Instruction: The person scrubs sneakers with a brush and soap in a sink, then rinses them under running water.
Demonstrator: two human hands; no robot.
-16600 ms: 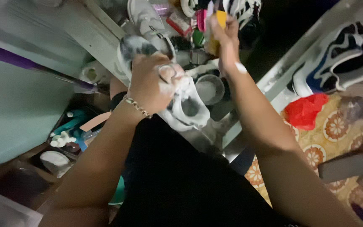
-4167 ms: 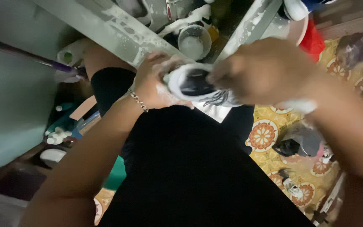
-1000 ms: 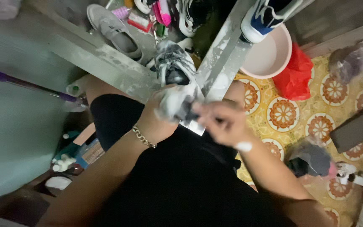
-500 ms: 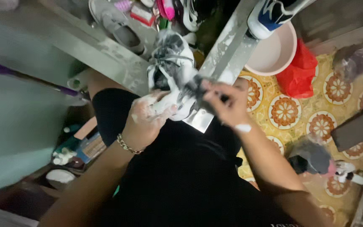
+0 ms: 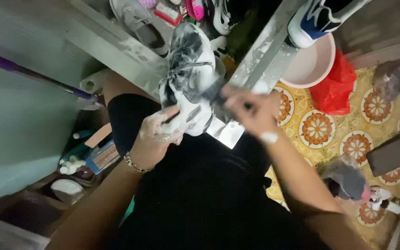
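I see a dim, cluttered room. On the right, a yellow floor (image 5: 371,125) tiled with orange flower medallions. A pale teal wall (image 5: 19,134) fills the left. Far ahead, a grey metal frame (image 5: 265,51) crosses the view, soap-spattered, beside a pink basin (image 5: 309,69).

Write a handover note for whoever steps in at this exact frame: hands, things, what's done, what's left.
Left hand: soapy, gripping the white-and-black sneaker from below.
Right hand: closed on a dark brush, blurred, pressed to the shoe's side.
Sneaker is held over the lap, toe toward the grey bench.
Pink basin and red bag sit on the patterned floor to the right.
Done: shoe lathered with foam.
Left: foam not yet rinsed off.
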